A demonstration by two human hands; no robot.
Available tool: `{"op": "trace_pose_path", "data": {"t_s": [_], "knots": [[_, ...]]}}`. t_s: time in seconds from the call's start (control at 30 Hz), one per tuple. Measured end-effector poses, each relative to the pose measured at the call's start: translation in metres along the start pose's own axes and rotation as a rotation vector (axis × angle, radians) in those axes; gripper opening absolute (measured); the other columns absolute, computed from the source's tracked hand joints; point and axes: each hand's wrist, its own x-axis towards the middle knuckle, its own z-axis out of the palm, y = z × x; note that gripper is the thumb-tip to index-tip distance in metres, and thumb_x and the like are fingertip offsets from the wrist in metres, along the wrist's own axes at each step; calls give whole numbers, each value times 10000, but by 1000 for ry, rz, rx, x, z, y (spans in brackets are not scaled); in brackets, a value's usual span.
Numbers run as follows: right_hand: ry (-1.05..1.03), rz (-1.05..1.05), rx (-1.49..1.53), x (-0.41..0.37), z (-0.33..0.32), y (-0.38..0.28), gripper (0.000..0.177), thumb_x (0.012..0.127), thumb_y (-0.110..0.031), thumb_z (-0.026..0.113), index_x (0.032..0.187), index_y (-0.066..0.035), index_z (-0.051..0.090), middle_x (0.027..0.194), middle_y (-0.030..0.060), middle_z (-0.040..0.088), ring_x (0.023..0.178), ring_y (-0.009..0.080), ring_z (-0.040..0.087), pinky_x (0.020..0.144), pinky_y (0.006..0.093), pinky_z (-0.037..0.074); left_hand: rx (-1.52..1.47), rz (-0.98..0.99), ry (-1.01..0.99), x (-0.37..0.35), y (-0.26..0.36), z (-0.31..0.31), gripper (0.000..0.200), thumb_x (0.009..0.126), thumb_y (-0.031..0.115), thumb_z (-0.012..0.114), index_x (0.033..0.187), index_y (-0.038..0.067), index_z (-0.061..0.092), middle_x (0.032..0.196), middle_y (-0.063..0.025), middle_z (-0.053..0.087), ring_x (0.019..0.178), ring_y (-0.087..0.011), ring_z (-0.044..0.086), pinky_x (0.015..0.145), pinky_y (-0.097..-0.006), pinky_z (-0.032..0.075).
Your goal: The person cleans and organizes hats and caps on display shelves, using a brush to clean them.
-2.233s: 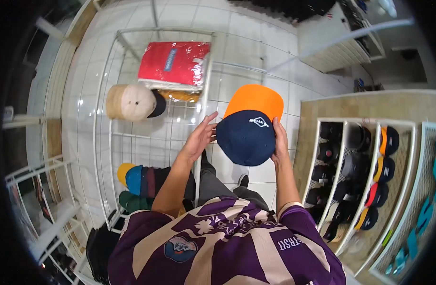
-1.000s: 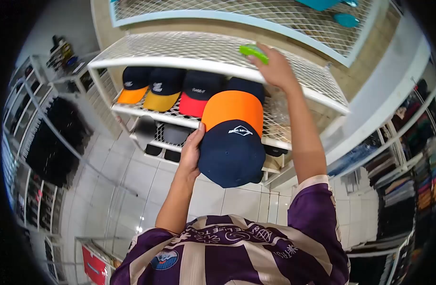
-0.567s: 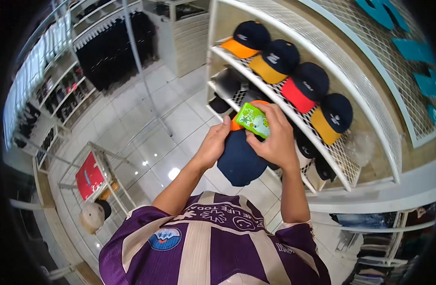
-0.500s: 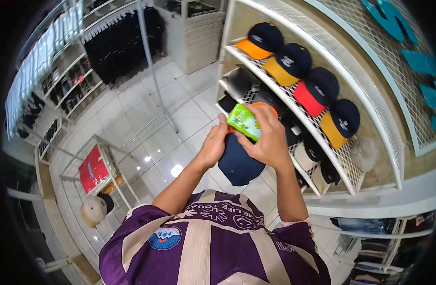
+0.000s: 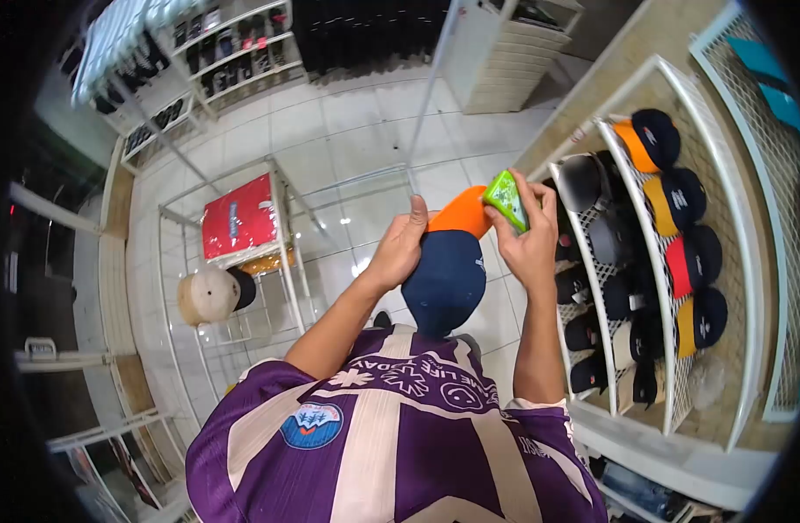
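Note:
A navy baseball cap [image 5: 444,277] with an orange brim [image 5: 459,212] is held out in front of my chest, brim pointing away from me. My left hand [image 5: 398,251] grips its left side near the brim, thumb raised and the other fingers partly hidden. In my right hand [image 5: 532,240] is a small bright green block [image 5: 506,200] with a pale patterned face; its exact kind I cannot make out. The fingers are closed around the block, just right of the brim.
On my right a white rack [image 5: 670,405] carries several caps in rows. To the left stands a metal-framed table [image 5: 169,288] with a red packaged garment [image 5: 240,220] and a beige cap [image 5: 210,295]. A thin metal post [image 5: 430,91] rises beyond my hands.
My right hand has moved right with the green block, away from over the cap, so the orange brim now shows. The view has turned toward the left.

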Motion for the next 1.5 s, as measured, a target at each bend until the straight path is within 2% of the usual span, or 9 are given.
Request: {"op": "trace_pose_path", "data": {"t_s": [0.23, 0.4, 0.53, 0.63, 0.87, 1.13, 1.23, 1.43, 1.5], "knots": [[-100, 20, 173, 11, 55, -24, 614, 735, -128, 848, 1320, -107, 666, 1110, 159, 593, 1035, 335, 590, 927, 419, 473, -107, -61, 46, -8, -37, -43, 782, 1047, 673, 266, 885, 22, 668, 839, 10, 634, 789, -65, 543, 748, -238, 471], [-273, -295, 161, 5, 75, -62, 607, 752, -118, 826, 1332, -80, 653, 1076, 144, 585, 1030, 316, 594, 897, 417, 488, -200, 62, 220, -15, -32, -49, 782, 1048, 666, 288, 943, 2, 687, 818, 14, 626, 766, -54, 522, 743, -229, 468], [-110, 155, 263, 24, 82, -31, 649, 734, -160, 844, 1349, -92, 647, 1147, 157, 600, 1048, 334, 590, 945, 440, 456, -73, -23, 129, -19, -40, -66, 809, 1041, 687, 260, 980, 5, 691, 868, -1, 643, 811, -65, 550, 773, -234, 474], [-202, -287, 90, 7, 84, -46, 603, 778, -157, 824, 1347, -79, 642, 1124, 174, 595, 1030, 342, 597, 904, 422, 483, -242, -23, 143, -16, -32, -56, 833, 1036, 697, 243, 1016, -4, 692, 904, -18, 658, 857, -69, 569, 803, -236, 477], [-70, -44, 74, 10, 78, -31, 624, 742, -216, 845, 1332, -122, 665, 1116, 176, 590, 1064, 344, 590, 919, 466, 456, -266, -24, 164, -22, -25, -47, 834, 1045, 683, 244, 1068, -15, 700, 955, -34, 677, 885, -84, 597, 837, -251, 492], [-21, 20, 155, -2, 76, -12, 641, 750, -196, 845, 1342, -58, 638, 1089, 167, 574, 986, 348, 583, 880, 426, 488, -363, 3, -5, -25, -47, -53, 464, 1107, 376, 439, 1026, -10, 684, 908, 27, 655, 800, -35, 574, 748, -211, 487], [-219, -309, 141, -18, 65, -45, 657, 765, -230, 850, 1360, -61, 626, 1103, 174, 566, 1038, 344, 574, 892, 441, 482, -352, 77, 69, -25, -36, -39, 373, 1117, 289, 447, 1004, 1, 656, 896, 54, 616, 801, -11, 542, 730, -202, 465], [-34, 85, 261, -24, 82, -14, 601, 802, -111, 826, 1354, -11, 611, 1147, 154, 579, 1088, 316, 583, 983, 393, 459, -237, 164, 43, -29, -52, -60, 342, 1120, 252, 434, 1043, -13, 637, 882, 72, 534, 813, -14, 455, 753, -212, 413], [-254, -197, 225, -32, 69, -49, 642, 774, -78, 830, 1371, -26, 598, 1156, 165, 585, 1094, 327, 589, 972, 403, 470, -184, 174, 78, -33, -49, -59, 358, 1123, 243, 427, 1096, -36, 649, 897, 63, 540, 817, -21, 439, 751, -211, 401]]}}
